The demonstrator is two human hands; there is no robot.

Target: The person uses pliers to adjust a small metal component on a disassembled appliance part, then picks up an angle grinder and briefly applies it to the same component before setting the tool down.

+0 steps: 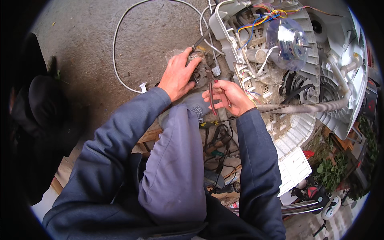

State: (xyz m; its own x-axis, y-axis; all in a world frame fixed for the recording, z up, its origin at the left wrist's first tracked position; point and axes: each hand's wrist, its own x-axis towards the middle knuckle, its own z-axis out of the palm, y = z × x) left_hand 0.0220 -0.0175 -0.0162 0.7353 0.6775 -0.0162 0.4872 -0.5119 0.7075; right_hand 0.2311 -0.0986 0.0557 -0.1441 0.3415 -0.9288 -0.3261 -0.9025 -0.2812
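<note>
Where the grey-clad knee (pixel 174 160) juts forward, a screwdriver (pixel 207 124) with a yellow and black handle lies beyond it, among dark cables (pixel 219 138). A little farther on stands a grey laced shoe (pixel 192 106). Just past the shoe, the right hand (pixel 229 98) has its fingers wrapped about pliers (pixel 212 96); their dull red handles stand apart and their dark jaws point at a metal part (pixel 203 69).

That part sits low, just beyond the shoe and left of the opened machine. It looks grimy and irregular, grey-brown and caked with dirt, with rounded edges, a darker recess on the near side and a yellowish patch near its top. What seems to be thin, cloudy film shows around its far edge. The left hand (pixel 177 75) lies against its left side, fingers bent over it; how firmly they grip, I cannot tell.

To the right, the machine's pale shell (pixel 219 26) holds a ribbed grey hose (pixel 312 107), a motor (pixel 293 44) wrapped in clear film, and red, blue and yellow wires (pixel 262 23). Left of it, a grey cord (pixel 116 44) loops across the rough, stained floor (pixel 88 48).
</note>
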